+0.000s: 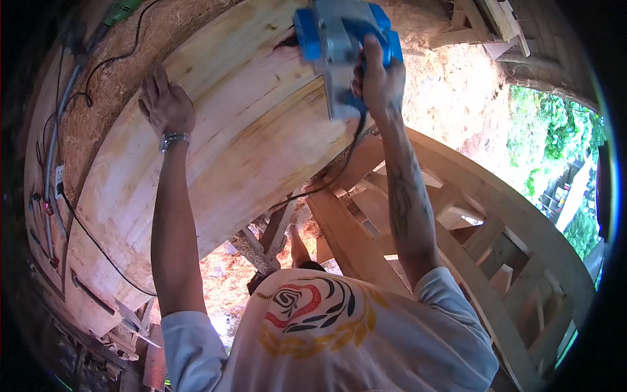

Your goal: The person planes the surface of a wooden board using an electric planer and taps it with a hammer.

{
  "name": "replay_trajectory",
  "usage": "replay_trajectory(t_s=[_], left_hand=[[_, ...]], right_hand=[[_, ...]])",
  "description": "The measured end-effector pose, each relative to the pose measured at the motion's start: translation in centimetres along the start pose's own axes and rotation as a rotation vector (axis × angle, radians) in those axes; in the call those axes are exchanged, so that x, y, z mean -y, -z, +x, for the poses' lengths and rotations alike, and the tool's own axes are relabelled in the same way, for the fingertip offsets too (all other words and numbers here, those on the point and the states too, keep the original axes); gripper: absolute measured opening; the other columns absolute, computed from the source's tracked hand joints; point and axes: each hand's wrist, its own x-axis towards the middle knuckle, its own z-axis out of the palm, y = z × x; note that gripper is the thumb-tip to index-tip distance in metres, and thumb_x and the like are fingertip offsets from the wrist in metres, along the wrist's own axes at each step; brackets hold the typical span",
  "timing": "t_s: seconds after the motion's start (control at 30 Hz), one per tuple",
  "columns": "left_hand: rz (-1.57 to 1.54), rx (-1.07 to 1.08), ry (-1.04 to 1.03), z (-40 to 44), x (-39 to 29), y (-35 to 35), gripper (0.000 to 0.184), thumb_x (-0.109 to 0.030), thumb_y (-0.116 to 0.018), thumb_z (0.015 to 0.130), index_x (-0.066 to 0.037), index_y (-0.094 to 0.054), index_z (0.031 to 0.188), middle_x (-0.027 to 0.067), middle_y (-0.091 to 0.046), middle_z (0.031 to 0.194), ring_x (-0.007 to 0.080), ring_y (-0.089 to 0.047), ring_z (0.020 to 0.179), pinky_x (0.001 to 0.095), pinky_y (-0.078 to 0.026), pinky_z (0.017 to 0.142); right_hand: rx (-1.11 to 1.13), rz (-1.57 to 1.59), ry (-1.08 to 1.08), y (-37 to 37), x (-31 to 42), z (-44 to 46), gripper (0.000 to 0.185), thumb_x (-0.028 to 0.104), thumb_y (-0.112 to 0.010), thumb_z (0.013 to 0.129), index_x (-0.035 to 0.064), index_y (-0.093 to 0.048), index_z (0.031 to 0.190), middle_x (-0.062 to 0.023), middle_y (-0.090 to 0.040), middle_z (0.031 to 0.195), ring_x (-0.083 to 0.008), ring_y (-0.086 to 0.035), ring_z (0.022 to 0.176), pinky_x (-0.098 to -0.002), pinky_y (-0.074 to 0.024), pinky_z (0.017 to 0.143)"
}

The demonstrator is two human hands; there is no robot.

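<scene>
A broad, pale wooden board [222, 130] stretches across the upper left and middle of the view. My left hand [168, 108] lies on its far left part, fingers spread, with a metal watch at the wrist. Near the top centre my right hand [379, 78] is wrapped round the handle of a blue and grey power tool [336, 42], slightly blurred, over the board's right part. A dark cord [353, 147] runs down from the tool past the board's edge. The tool's underside is hidden.
Wooden frames with slats [470, 215] stand at the right. Shavings [108, 85] lie beyond the board. A green tool [123, 10] sits at the top left, and a power socket [59, 175] with cables is at the left. Greenery shows at the far right.
</scene>
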Motion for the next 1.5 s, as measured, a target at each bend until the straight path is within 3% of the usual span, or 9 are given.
replay_trajectory(t_s=[0.3, 0.5, 0.53, 0.6, 1.17, 1.23, 1.27, 1.43, 1.5], left_hand=[[0.012, 0.005, -0.009, -0.1, 0.7, -0.7, 0.055, -0.032, -0.045, 0.102, -0.020, -0.046, 0.156, 0.0118, -0.042, 0.162, 0.0309, -0.034, 0.153, 0.0562, -0.025, 0.124], [0.016, 0.004, 0.011, -0.2, 0.4, -0.4, 0.055, -0.033, -0.045, 0.103, -0.020, -0.044, 0.156, 0.0103, -0.042, 0.163, 0.0301, -0.034, 0.153, 0.0560, -0.026, 0.124], [0.025, 0.006, 0.013, -0.1, 0.3, -0.4, 0.055, -0.033, -0.045, 0.103, -0.020, -0.044, 0.156, 0.0103, -0.042, 0.162, 0.0302, -0.035, 0.153, 0.0561, -0.026, 0.124], [0.017, 0.001, 0.004, -0.1, 0.0, 0.0, 0.055, -0.032, -0.046, 0.102, -0.019, -0.044, 0.156, 0.0106, -0.043, 0.162, 0.0308, -0.036, 0.152, 0.0564, -0.026, 0.124], [-0.068, -0.010, 0.023, -0.2, 0.1, 0.1, 0.055, -0.029, -0.047, 0.101, -0.020, -0.046, 0.155, 0.0143, -0.044, 0.160, 0.0327, -0.034, 0.153, 0.0570, -0.023, 0.124], [-0.068, 0.000, 0.031, -0.1, 0.1, 0.2, 0.056, -0.030, -0.047, 0.101, -0.020, -0.045, 0.156, 0.0140, -0.044, 0.161, 0.0322, -0.033, 0.153, 0.0572, -0.022, 0.125], [-0.062, 0.003, 0.031, 0.0, 0.2, 0.2, 0.056, -0.030, -0.047, 0.101, -0.020, -0.045, 0.156, 0.0138, -0.043, 0.161, 0.0320, -0.033, 0.153, 0.0572, -0.022, 0.125], [-0.026, 0.015, 0.035, -0.2, 0.1, 0.2, 0.057, -0.032, -0.046, 0.101, -0.019, -0.045, 0.156, 0.0130, -0.041, 0.163, 0.0309, -0.031, 0.154, 0.0573, -0.023, 0.125], [0.007, 0.027, 0.034, 0.0, 0.2, 0.1, 0.058, -0.033, -0.045, 0.101, -0.019, -0.044, 0.157, 0.0127, -0.040, 0.164, 0.0304, -0.031, 0.155, 0.0571, -0.022, 0.125]], right_hand=[[0.042, -0.030, -0.149, -2.4, 1.6, 4.1, 0.052, 0.053, -0.063, 0.100, 0.0053, -0.062, 0.079, -0.0025, -0.055, 0.058, -0.0131, -0.051, 0.045, -0.0311, -0.0413, 0.042], [0.119, -0.108, -0.017, 4.8, -2.0, -16.5, 0.041, 0.040, -0.054, 0.108, 0.0080, -0.060, 0.083, 0.0014, -0.053, 0.058, -0.0089, -0.049, 0.047, -0.0275, -0.0363, 0.044], [0.092, -0.052, -0.164, 6.1, -3.8, -20.3, 0.043, 0.044, -0.054, 0.106, 0.0065, -0.060, 0.085, 0.0013, -0.053, 0.059, -0.0086, -0.049, 0.049, -0.0274, -0.0361, 0.044], [0.109, -0.134, -0.044, 8.0, -6.4, -24.6, 0.048, 0.049, -0.055, 0.105, 0.0055, -0.060, 0.084, 0.0008, -0.053, 0.058, -0.0091, -0.050, 0.048, -0.0281, -0.0368, 0.044], [0.104, -0.181, -0.001, -8.0, 3.0, 3.6, 0.049, 0.049, -0.064, 0.101, 0.0031, -0.066, 0.084, -0.0050, -0.059, 0.064, -0.0161, -0.056, 0.052, -0.0343, -0.0466, 0.049], [0.160, -0.019, 0.001, -8.3, 3.8, 2.2, 0.046, 0.046, -0.062, 0.101, 0.0018, -0.069, 0.090, -0.0076, -0.065, 0.071, -0.0187, -0.061, 0.061, -0.0365, -0.0505, 0.056], [0.181, 0.043, -0.096, -8.2, 2.4, 0.4, 0.053, 0.053, -0.062, 0.101, 0.0029, -0.059, 0.084, -0.0033, -0.055, 0.059, -0.0129, -0.052, 0.044, -0.0292, -0.0405, 0.042], [0.249, -0.023, -0.073, -1.5, -0.4, -15.7, 0.036, 0.038, -0.056, 0.107, 0.0085, -0.059, 0.086, 0.0010, -0.052, 0.061, -0.0079, -0.048, 0.047, -0.0258, -0.0357, 0.042], [0.292, -0.079, -0.179, 2.5, -2.7, -23.1, 0.037, 0.034, -0.062, 0.100, -0.0018, -0.067, 0.094, -0.0056, -0.060, 0.073, -0.0143, -0.057, 0.067, -0.0349, -0.0439, 0.056]])
